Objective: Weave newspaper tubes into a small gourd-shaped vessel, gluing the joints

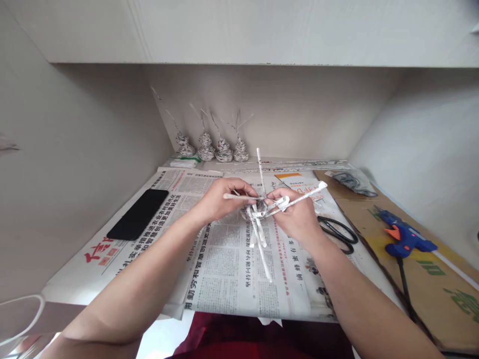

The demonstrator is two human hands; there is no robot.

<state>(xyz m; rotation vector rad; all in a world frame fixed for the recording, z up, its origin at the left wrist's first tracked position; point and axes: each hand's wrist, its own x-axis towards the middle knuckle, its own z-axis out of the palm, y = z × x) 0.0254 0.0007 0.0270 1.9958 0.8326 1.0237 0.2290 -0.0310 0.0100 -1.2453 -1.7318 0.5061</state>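
Between my two hands, above the newspaper-covered table, is a small woven piece (257,214) of rolled newspaper tubes. Several tube ends stick out of it: one points up, one toward me, others to the sides. My left hand (224,198) is closed, thumb and fingertips pinching the piece and a tube on its left side. On the other side my right hand (299,219) grips it with bent fingers, a folded tube and a long tube lying across them. The tubes and fingers hide much of the piece's body.
Several gourd-shaped paper weavings (224,150) stand along the back wall, near long paper tubes (299,165). A black phone (138,214) lies left on the newspaper (224,269). At right are black-handled scissors (339,233), a plastic bag (354,183) and a blue glue gun (406,239) on cardboard (374,227).
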